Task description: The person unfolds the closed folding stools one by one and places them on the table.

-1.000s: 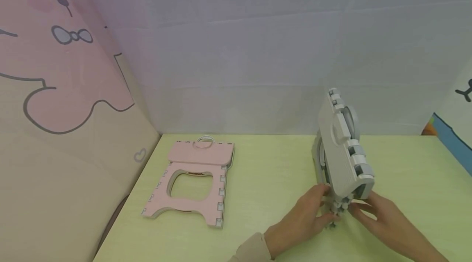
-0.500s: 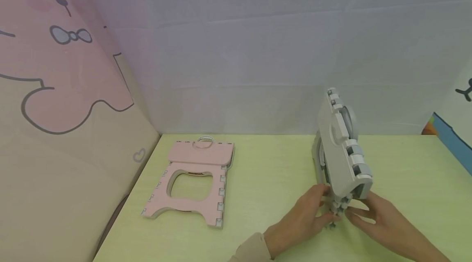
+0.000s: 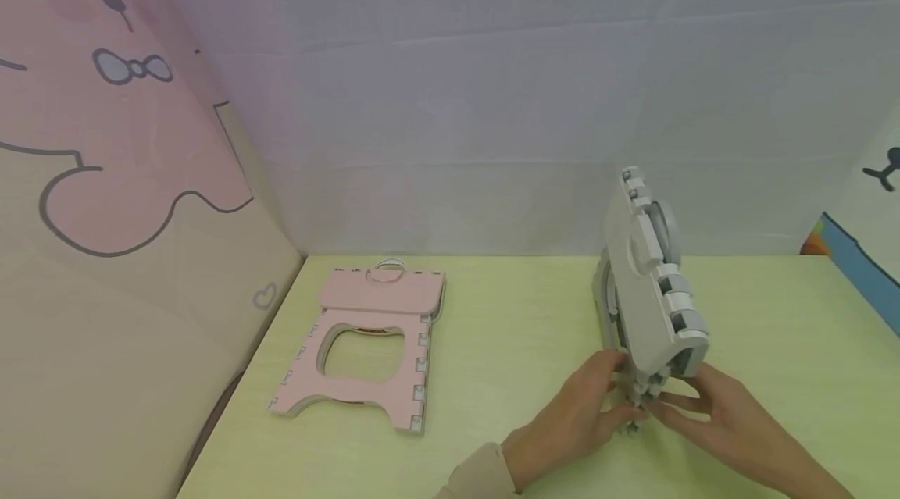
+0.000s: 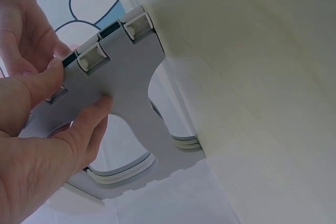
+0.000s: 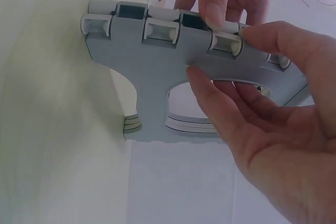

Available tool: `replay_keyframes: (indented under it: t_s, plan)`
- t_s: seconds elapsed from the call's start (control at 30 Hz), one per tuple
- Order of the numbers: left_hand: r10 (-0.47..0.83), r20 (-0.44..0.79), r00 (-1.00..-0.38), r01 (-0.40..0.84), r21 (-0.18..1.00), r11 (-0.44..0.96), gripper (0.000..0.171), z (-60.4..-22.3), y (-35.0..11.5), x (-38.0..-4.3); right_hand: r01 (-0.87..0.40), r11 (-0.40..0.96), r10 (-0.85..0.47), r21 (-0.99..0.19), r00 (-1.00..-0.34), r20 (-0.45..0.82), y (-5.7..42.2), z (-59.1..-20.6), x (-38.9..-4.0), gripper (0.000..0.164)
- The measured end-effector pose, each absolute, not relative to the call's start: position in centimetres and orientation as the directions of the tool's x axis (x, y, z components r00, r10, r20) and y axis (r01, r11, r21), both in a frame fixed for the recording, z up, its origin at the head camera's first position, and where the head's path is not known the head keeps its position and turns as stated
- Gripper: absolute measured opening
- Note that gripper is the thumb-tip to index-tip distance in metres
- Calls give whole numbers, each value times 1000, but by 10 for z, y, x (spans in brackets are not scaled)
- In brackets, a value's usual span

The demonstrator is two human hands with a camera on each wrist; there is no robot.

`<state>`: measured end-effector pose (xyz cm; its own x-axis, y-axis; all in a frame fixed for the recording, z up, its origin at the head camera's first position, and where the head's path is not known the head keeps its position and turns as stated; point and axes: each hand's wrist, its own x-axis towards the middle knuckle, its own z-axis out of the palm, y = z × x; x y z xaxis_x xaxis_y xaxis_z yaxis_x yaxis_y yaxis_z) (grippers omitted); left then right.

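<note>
A grey-and-white folding step stool [image 3: 643, 304], folded, stands on edge at the right of the table in the head view. My left hand [image 3: 576, 413] grips its near hinged edge from the left, thumb close to the hinge. From the other side my right hand [image 3: 734, 421] holds the same edge. In the right wrist view, the right thumb lies by the white hinge knuckles [image 5: 226, 43] and the index fingertip presses the grey panel [image 5: 152, 66]. Other right-hand fingers show through the panel's cutout. In the left wrist view, the left index fingertip touches the panel [image 4: 126, 77].
A pink folding step stool [image 3: 380, 292] lies folded flat at the left of the pale green table [image 3: 513, 343]. A whitish sheet [image 3: 457, 116] hangs behind the table. Cartoon-printed cloth [image 3: 141, 171] borders the left side, with another printed panel [image 3: 861, 265] at right.
My right thumb has shifted a little left, closer to the hinge and the left thumb. The grey stool and left hand have barely moved; the pink stool stays put.
</note>
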<state>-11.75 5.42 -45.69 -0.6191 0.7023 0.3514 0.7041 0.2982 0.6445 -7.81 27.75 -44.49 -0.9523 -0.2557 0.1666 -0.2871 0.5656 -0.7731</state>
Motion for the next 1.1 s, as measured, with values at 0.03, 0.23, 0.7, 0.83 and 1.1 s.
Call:
replay_keyframes:
  t_s: [0.03,0.23,0.7,0.83,1.1]
  plan:
    - [702,351,-620,703,645,299,59,-457,54,-118,-294,562,-255,-773,-951,176,277,-445,-78,76]
    - [704,347,-619,701,648,297,58,-456,53,-119,-299,574,-247,-762,-951,187,277,-447,-79,72]
    - [706,344,-619,698,653,294,58,-457,51,-119,-275,613,-233,-741,-959,163,275,-441,-79,69]
    - [709,352,-612,702,655,280,60,-457,50,-119,-279,608,-231,-743,-958,170,275,-444,-78,68]
    - [707,368,-604,710,651,268,60,-459,50,-119,-277,614,-224,-739,-959,173,276,-443,-78,67]
